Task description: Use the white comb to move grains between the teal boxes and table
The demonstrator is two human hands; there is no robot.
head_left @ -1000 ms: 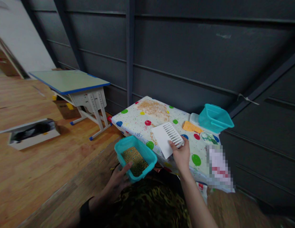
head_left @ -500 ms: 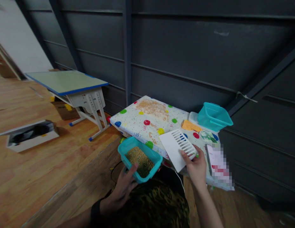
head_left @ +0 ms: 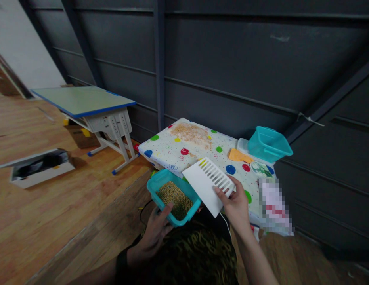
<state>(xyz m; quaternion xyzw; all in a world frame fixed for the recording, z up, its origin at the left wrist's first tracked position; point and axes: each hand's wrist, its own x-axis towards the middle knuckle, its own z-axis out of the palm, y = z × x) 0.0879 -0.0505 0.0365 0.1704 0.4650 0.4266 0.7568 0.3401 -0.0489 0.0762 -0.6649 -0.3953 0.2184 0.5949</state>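
My left hand [head_left: 156, 231] grips the near end of a teal plastic tub [head_left: 160, 184] full of small yellow-green beans, held just off the near edge of the table. My right hand [head_left: 236, 204] holds a white slotted board [head_left: 206, 186] by its slotted end; the board's plain end tilts over the tub's right rim. The table [head_left: 169, 148] has a white cloth with coloured dots. A patch of pale beans [head_left: 192, 132] lies spread at its far left.
A second teal tub [head_left: 269, 144] stands at the table's far right beside an orange piece [head_left: 239, 156] and a round printed item [head_left: 260, 169]. A grey desk with blue edging [head_left: 83, 101] and an open box [head_left: 38, 168] sit on the wood floor to the left. A dark wall runs behind.
The white slotted board has swung left, from over the table to over the teal tub's rim. The tub has stayed at the table's near edge in my left hand.
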